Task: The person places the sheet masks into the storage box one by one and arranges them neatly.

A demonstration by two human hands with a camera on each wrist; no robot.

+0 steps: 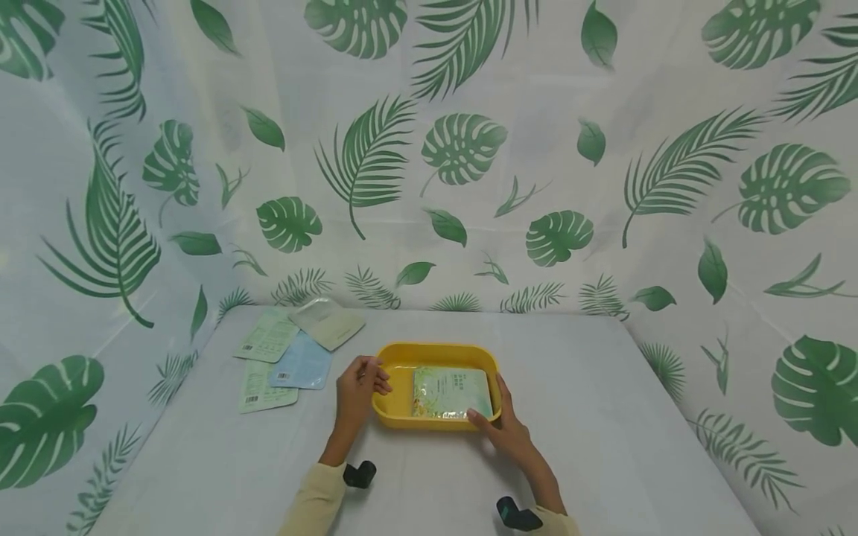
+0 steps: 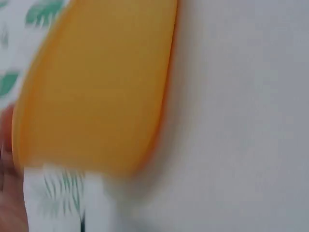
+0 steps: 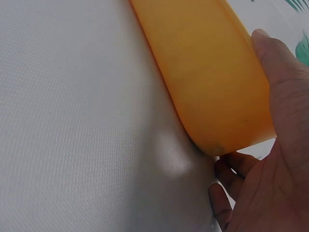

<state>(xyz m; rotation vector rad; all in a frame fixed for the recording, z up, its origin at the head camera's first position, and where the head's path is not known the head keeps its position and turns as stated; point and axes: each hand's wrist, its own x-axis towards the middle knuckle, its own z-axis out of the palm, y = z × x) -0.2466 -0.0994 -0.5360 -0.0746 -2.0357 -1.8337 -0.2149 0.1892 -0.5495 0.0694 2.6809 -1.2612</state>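
Observation:
A yellow plastic tray [image 1: 442,424] stands on the white table in front of me. Inside it, toward the right, lies a light green printed packet [image 1: 450,393] with a shiny surface. My right hand [image 1: 508,430] grips the tray's right end, thumb over the front rim and fingers around the end wall. In the right wrist view, the fingertips [image 3: 231,164] sit low by the tray's bottom corner. At the left end, my left hand [image 1: 358,387] has its loosely bent fingers right at the rim, with nothing held. The left wrist view is blurred and shows only part of that hand.
Left of the tray lie several flat sachets: pale green ones [image 1: 264,335], a light blue one [image 1: 302,362] and a cream one [image 1: 330,324], partly overlapping. Leaf-printed white sheeting [image 1: 442,246] rises behind the table [image 1: 570,357] and at both sides.

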